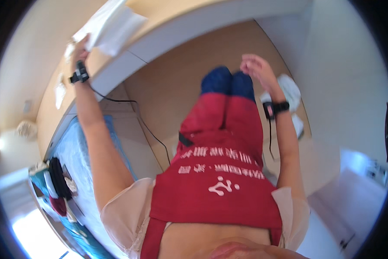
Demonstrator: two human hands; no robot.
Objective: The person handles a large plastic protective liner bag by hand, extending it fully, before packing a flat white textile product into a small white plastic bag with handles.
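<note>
At the upper left, my left hand point(81, 48) grips the lower edge of a thin white sheet point(116, 29), paper or cloth, above a light wooden surface point(48, 110). My fingers are partly hidden by the sheet. Over my knees hangs my right hand point(257, 68), its fingers loosely bent and nothing visible in them. Both wrists wear black straps with small devices, and a black cable point(116, 100) runs from the left one. A crumpled white piece point(60, 92) lies on the wooden surface near my left forearm.
White bundles point(289, 90) lie beyond my right wrist. Blue sheeting point(74, 152) lies under my left arm, with folded dark and teal fabrics point(59, 178) further left. A beige crumpled thing point(27, 129) is at the far left. A pale wall point(336, 81) stands on the right.
</note>
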